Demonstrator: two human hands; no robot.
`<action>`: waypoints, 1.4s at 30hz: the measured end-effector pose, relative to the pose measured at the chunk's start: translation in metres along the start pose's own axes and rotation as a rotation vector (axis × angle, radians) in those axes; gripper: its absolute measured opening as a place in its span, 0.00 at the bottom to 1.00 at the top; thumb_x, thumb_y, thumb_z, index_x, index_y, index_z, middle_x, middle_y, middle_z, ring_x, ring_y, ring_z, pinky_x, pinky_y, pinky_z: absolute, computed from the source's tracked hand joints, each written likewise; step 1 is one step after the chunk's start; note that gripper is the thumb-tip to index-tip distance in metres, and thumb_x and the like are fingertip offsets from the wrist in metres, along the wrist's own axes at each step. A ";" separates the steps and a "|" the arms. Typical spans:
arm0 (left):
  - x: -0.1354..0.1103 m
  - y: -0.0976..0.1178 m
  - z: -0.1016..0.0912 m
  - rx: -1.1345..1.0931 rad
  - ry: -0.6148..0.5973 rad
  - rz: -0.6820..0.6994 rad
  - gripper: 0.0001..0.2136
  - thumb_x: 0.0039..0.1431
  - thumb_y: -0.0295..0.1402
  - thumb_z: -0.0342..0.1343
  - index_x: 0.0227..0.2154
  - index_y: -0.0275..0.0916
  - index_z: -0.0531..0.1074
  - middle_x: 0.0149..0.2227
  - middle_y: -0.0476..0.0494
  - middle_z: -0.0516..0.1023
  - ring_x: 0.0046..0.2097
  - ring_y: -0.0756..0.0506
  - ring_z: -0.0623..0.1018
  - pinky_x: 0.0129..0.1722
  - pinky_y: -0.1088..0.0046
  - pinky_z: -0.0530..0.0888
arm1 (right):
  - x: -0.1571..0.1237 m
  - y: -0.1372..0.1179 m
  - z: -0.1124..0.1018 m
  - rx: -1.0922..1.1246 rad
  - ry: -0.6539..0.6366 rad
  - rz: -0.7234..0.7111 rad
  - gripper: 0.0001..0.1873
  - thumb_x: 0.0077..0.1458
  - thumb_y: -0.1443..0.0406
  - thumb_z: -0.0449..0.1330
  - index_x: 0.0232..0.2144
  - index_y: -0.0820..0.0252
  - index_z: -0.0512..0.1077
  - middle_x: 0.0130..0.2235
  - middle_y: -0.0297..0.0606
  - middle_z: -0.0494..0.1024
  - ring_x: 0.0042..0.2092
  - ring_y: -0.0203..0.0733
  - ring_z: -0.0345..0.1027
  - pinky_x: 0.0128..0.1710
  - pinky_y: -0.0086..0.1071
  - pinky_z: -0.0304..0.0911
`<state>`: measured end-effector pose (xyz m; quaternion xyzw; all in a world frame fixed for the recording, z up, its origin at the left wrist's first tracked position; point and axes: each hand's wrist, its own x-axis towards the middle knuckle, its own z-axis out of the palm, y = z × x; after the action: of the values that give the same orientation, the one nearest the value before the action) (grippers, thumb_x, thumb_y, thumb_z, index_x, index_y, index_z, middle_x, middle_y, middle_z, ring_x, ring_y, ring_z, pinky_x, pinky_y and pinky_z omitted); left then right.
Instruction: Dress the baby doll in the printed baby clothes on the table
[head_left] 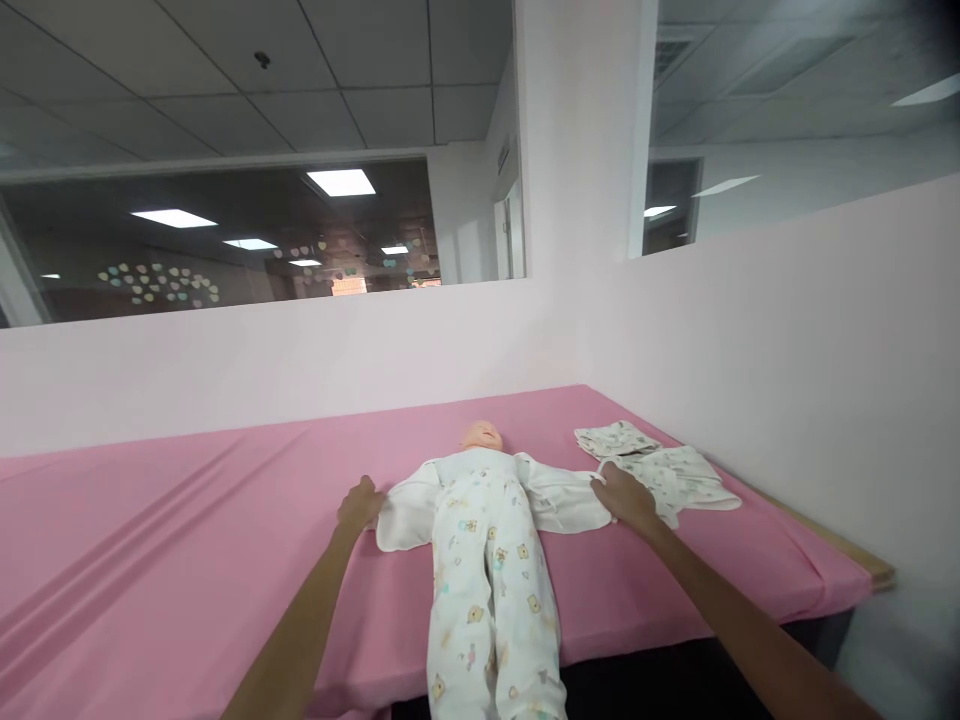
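Note:
A baby doll (482,434) lies on its back, its head at the far end. White baby pants (474,585) printed with bears lie lengthwise over its body, the legs reaching toward me and over the table's near edge. From under them a white baby shirt (409,508) spreads out to both sides. My left hand (361,505) is closed on the outer end of the left side of the shirt. On the other side, my right hand (627,497) grips the outer end of the right part. Whether the doll's arms are inside the sleeves is hidden.
A pink sheet (225,560) with creases covers the table. Printed baby clothes (675,475) lie bunched at the right, close by my right hand. White walls (300,355) with windows stand behind and to the right. A wooden board edge (832,540) shows along the right side.

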<state>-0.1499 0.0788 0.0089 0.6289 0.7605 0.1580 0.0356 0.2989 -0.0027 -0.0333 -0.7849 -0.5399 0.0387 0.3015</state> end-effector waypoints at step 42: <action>-0.015 -0.015 0.053 -0.323 -0.013 0.060 0.14 0.64 0.35 0.41 0.41 0.36 0.70 0.42 0.33 0.77 0.47 0.37 0.76 0.43 0.63 0.68 | -0.039 -0.293 0.137 -0.554 -0.311 -1.091 0.17 0.63 0.61 0.46 0.44 0.57 0.73 0.43 0.46 0.77 0.46 0.49 0.68 0.44 0.39 0.51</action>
<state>-0.1474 0.0721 -0.0481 0.6383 0.7059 0.2752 0.1362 -0.0113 0.0918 -0.0049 -0.4308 -0.8900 -0.1482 -0.0187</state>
